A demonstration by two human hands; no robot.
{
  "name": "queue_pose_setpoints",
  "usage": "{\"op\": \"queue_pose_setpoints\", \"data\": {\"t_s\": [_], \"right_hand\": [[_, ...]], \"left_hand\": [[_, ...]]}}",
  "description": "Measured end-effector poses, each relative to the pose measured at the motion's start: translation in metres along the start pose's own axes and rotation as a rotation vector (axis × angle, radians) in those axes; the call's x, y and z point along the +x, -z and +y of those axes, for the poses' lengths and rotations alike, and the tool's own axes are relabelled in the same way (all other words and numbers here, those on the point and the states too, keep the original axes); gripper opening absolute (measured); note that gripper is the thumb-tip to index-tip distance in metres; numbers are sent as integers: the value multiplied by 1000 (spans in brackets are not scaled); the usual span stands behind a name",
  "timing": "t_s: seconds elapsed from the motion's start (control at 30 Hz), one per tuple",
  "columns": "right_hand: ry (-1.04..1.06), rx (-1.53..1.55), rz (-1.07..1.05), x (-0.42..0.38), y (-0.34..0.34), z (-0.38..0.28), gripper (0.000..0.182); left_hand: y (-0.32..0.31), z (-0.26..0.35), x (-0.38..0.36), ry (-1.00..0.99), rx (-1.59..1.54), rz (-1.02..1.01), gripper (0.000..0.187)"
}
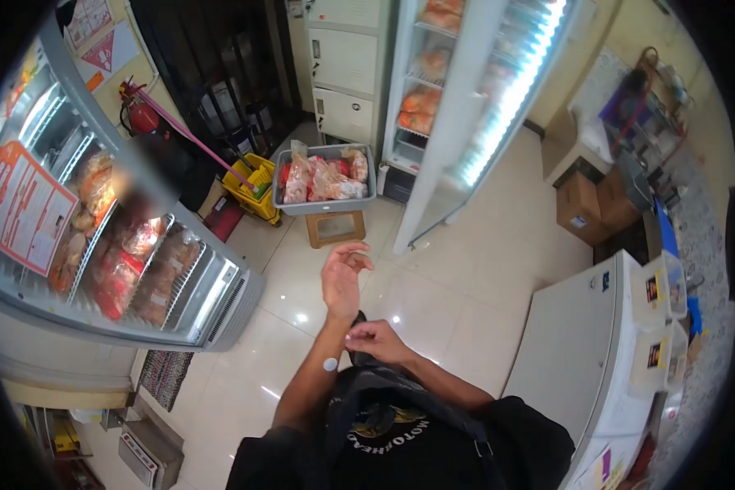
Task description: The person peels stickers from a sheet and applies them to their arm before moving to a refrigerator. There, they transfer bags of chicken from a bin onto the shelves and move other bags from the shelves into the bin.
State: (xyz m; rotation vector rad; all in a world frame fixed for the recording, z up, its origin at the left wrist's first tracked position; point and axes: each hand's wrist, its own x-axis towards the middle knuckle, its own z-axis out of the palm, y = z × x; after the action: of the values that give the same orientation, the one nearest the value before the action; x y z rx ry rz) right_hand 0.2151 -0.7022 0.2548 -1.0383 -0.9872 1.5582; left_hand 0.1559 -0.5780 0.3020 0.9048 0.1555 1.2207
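Head view, looking down over a shop floor. The person's left hand (343, 282) is raised in front of the chest, palm turned inward, fingers loosely spread and curled, holding nothing. The right hand (376, 339) lies just beside the left wrist, its fingertips touching the left forearm near a small pale round patch (330, 364) on the skin; its fingers are bent and narrow, and whether they pinch anything cannot be told. Both forearms rise from a black printed shirt (384, 425) at the near edge.

Beyond the hands, farther across the pale tiled floor (433, 286), a grey tub (325, 204) filled with bagged red and pink packages (322, 178) rests on a small wooden stool (335, 229), well apart from both hands. Just left of the tub stands a yellow mop bucket (253, 186) with a pink handle (188, 131) leaning out of it. An upright glass-door cooler (465, 98) stands open at far right of the tub, its shelves stocked with orange packs. On the left, an open chest display case (131, 261) holds more packaged goods. On the near right stands a white chest freezer (580, 343), with cardboard boxes (592, 204) behind it.
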Motion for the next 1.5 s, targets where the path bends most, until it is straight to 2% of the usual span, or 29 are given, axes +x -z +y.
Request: {"op": "queue_pose_setpoints", "data": {"t_s": [0.13, 0.23, 0.3, 0.37, 0.47, 0.57, 0.63, 0.7, 0.77, 0.87, 0.9, 0.93, 1.0, 1.03, 1.1, 1.17, 1.3, 1.37, 1.43, 1.47, 1.5], "right_hand": [[34, 67, -248, 113, 26, -30, 9], [-41, -138, -371, 185, 32, -56, 11], [1, -256, -449, 228, 38, -66, 13], [1, -272, -466, 269, 47, -71, 12], [-96, -35, -387, 326, 68, -68, 10], [-62, -42, -195, 372, 93, -71, 13], [-57, -275, -17, 392, 113, -100, 16], [-42, -276, 154, 412, 149, -103, 13], [110, -123, 399, 426, 191, -111, 11], [128, -178, 817, 433, 295, -124, 10], [167, -180, 969, 435, 336, -132, 9], [293, -41, 1119, 436, 370, -147, 9], [421, -47, 1341, 437, 446, -168, 12], [543, 84, 1387, 442, 467, -195, 15], [622, 34, 1504, 459, 530, -208, 15], [633, -4, 1474, 473, 567, -221, 13], [611, -3, 1425, 478, 611, -221, 10], [628, -58, 1446, 471, 621, -211, 10], [477, -356, 1576, 447, 628, -205, 14], [517, -98, 1605, 440, 633, -189, 15], [423, -201, 1589, 432, 622, -203, 15]], "left_hand": [[46, 15, 80, 15, 64, 83, 53], [83, 27, 126, -77, 160, 137, 53], [107, 29, 157, -92, 92, 255, 53], [129, 25, 192, -89, -53, 359, 52], [165, 11, 249, 7, -131, 309, 51], [202, -18, 310, 128, -117, 234, 50], [212, -41, 354, 261, -123, 316, 43], [234, -70, 390, 441, -61, 395, 39], [238, -91, 423, 554, -8, 236, 27], [210, -129, 476, 738, 171, 123, 18], [201, -144, 492, 766, 210, 60, 18], [194, -159, 507, 794, 262, -4, 19], [174, -187, 546, 858, 389, -108, 19], [159, -201, 566, 889, 448, -137, 20], [133, -229, 608, 911, 541, -188, 20], [103, -268, 650, 926, 585, -226, 22], [53, -357, 712, 995, 464, -260, 23], [31, -388, 719, 950, 444, -271, 24], [25, -400, 707, 889, 473, -379, 23], [38, -392, 685, 944, 432, -422, 24], [54, -372, 658, 1017, 397, -450, 24]]}}
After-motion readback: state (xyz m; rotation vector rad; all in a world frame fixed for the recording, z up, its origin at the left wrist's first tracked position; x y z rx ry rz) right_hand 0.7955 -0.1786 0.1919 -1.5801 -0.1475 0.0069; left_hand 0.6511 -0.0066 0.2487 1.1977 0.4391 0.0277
